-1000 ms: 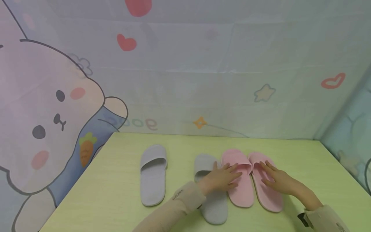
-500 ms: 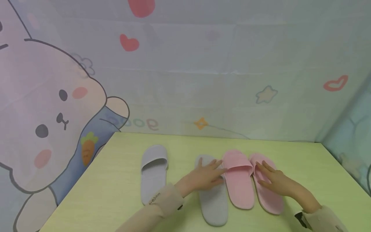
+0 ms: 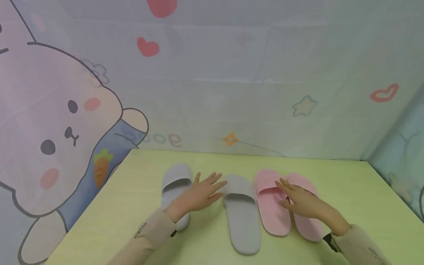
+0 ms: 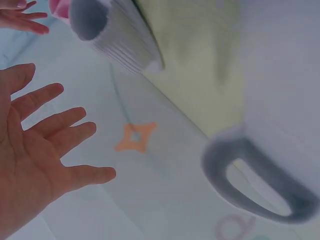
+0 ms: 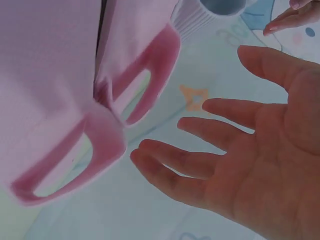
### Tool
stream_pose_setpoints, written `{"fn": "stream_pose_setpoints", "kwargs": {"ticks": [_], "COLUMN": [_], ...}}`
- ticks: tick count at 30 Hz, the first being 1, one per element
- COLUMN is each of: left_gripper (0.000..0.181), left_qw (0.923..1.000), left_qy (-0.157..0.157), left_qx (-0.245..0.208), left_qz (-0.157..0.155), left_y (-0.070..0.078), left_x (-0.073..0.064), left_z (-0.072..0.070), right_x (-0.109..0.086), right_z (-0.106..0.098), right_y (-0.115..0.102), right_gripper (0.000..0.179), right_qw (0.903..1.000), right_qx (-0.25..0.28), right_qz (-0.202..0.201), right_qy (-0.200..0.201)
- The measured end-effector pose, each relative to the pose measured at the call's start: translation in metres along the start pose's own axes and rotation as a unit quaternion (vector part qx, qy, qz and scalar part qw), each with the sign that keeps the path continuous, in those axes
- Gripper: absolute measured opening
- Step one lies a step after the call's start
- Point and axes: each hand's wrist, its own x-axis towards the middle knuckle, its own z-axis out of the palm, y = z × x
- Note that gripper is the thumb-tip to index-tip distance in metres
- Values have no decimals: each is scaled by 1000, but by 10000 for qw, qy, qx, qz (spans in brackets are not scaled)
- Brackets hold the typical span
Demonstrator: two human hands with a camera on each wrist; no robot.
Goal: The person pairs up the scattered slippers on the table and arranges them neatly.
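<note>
My left hand point(image 3: 200, 193) is over the gap between two grey slippers, fingers spread and holding nothing. It covers part of the left grey slipper point(image 3: 176, 176); the other grey slipper point(image 3: 244, 224) lies to its right, fully in sight. Beside that one, two pink slippers lie close together, the nearer pink slipper point(image 3: 273, 217) and the right pink slipper point(image 3: 308, 226). Above the pink pair is my right hand point(image 3: 301, 200), its fingers extended. In the right wrist view, that hand's fingers point(image 5: 200, 160) appear apart from the pink straps point(image 5: 107, 132).
All the slippers lie toes away on a pale yellow-green table point(image 3: 357, 198). Behind it hangs a printed cloth backdrop point(image 3: 212, 73) with a cartoon rabbit point(image 3: 66, 140) at the left. A second cloth point(image 3: 404, 147) stands along the right side.
My left hand has moved left, from the pink slippers across the right grey slipper toward the left grey one. My right hand has shifted slightly left. The slippers have stayed in place.
</note>
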Motion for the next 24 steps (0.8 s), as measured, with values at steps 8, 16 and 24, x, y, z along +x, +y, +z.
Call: {"fn": "stream_pose_setpoints", "kwargs": {"ticks": [8,16,24], "left_gripper": [43,42,46], "left_qw": [9990,9963,9922], "left_qy": [392,688,742], "left_qx": [124,148,300], "left_qz": [-161,-491,-952], "left_y": [-33,-60,-80], "left_x": [-20,-27,-34], "left_z": [1,2,3], "right_x": [9,23,39], "right_z": [8,27,36], "right_y": [-16,-24,-40], "right_gripper": [55,52,53], "right_qw": [9992,9973,9956], "right_qx": [62,-204,-57], "right_qz": [-364,-635,-883], "right_qy": [129,322,322]}}
